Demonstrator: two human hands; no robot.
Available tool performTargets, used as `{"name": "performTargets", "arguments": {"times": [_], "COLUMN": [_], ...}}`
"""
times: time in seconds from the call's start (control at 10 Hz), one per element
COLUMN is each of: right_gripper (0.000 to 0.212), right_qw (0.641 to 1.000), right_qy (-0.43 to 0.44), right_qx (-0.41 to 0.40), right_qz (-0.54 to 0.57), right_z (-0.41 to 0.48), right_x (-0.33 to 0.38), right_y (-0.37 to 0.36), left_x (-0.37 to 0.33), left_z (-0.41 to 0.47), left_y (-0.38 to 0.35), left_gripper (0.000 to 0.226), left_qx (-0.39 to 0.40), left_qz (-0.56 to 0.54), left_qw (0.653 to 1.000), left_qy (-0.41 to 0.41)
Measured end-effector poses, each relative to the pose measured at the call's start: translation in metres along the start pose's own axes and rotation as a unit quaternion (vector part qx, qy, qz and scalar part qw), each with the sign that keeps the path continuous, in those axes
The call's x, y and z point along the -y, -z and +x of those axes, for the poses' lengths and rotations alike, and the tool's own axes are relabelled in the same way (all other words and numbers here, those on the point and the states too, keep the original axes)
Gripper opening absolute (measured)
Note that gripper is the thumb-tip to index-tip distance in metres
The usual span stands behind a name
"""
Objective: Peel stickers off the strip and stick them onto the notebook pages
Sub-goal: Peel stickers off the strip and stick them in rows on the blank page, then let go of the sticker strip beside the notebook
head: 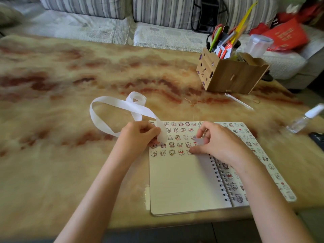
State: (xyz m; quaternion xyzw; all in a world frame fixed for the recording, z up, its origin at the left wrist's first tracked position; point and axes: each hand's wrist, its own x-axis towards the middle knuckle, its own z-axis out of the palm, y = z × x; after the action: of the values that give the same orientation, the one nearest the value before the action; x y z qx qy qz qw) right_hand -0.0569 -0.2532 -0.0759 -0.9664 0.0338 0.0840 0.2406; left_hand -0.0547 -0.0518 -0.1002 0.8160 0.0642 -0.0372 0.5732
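Observation:
An open spiral notebook lies at the table's near edge. Several rows of small animal stickers cover the top of its left page; the right page is full of them too. My left hand grips the white backing strip at the page's upper left corner, and the strip loops away over the table behind it. My right hand rests over the inner side of the left page with curled fingers, thumb tip pressing at the end of the lowest sticker row. A small sticker seems to sit under its fingers.
A wooden organiser box with pens and scissors stands at the back right. A clear small bottle lies at the right edge, a thin white stick in front of the box. A striped sofa runs behind the marbled table.

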Motion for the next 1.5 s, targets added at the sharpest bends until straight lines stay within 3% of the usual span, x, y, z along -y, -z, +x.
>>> {"name": "performTargets", "arguments": {"times": [0.2, 0.3, 0.4, 0.6, 0.8, 1.0, 1.1, 1.2, 1.3, 1.5], "right_gripper": [0.022, 0.041, 0.038, 0.021, 0.037, 0.016, 0.012, 0.015, 0.030, 0.073], "right_qw": [0.997, 0.999, 1.000, 0.998, 0.998, 0.998, 0.995, 0.983, 0.970, 0.968], "right_qy": [0.007, -0.002, 0.000, 0.003, -0.001, 0.009, 0.034, 0.079, 0.120, 0.175], "right_qx": [0.035, 0.016, -0.001, 0.026, 0.039, 0.031, -0.025, -0.088, -0.096, 0.013], "right_qz": [0.070, 0.046, 0.000, 0.055, 0.047, 0.048, 0.088, 0.144, 0.189, 0.180], "right_z": [0.003, 0.003, 0.004, 0.007, 0.005, 0.006, 0.004, 0.005, 0.018, 0.073], "right_x": [-0.005, -0.003, -0.001, -0.005, -0.004, -0.003, 0.003, 0.018, 0.039, 0.104], "right_y": [0.003, -0.001, -0.006, -0.003, -0.002, 0.000, 0.000, -0.003, -0.013, -0.037], "left_x": [0.000, 0.000, -0.002, -0.002, -0.002, 0.001, 0.006, 0.009, 0.007, 0.016], "left_z": [-0.001, -0.001, -0.001, -0.003, -0.003, -0.003, -0.002, -0.004, -0.009, -0.008], "left_y": [0.001, 0.000, 0.000, 0.001, 0.001, 0.003, 0.010, 0.022, 0.035, 0.056], "left_gripper": [0.016, 0.017, 0.017, 0.014, 0.014, 0.010, 0.003, 0.004, 0.003, 0.008], "left_qx": [0.003, 0.000, -0.002, -0.003, -0.005, -0.021, -0.073, -0.130, -0.171, -0.270], "left_qz": [0.000, 0.003, 0.007, 0.011, 0.010, 0.014, 0.047, 0.098, 0.163, 0.260], "left_qw": [1.000, 1.000, 1.000, 1.000, 1.000, 1.000, 0.996, 0.985, 0.970, 0.919], "left_qy": [0.003, 0.004, 0.006, 0.007, 0.004, -0.011, -0.033, -0.060, -0.063, -0.124]}}
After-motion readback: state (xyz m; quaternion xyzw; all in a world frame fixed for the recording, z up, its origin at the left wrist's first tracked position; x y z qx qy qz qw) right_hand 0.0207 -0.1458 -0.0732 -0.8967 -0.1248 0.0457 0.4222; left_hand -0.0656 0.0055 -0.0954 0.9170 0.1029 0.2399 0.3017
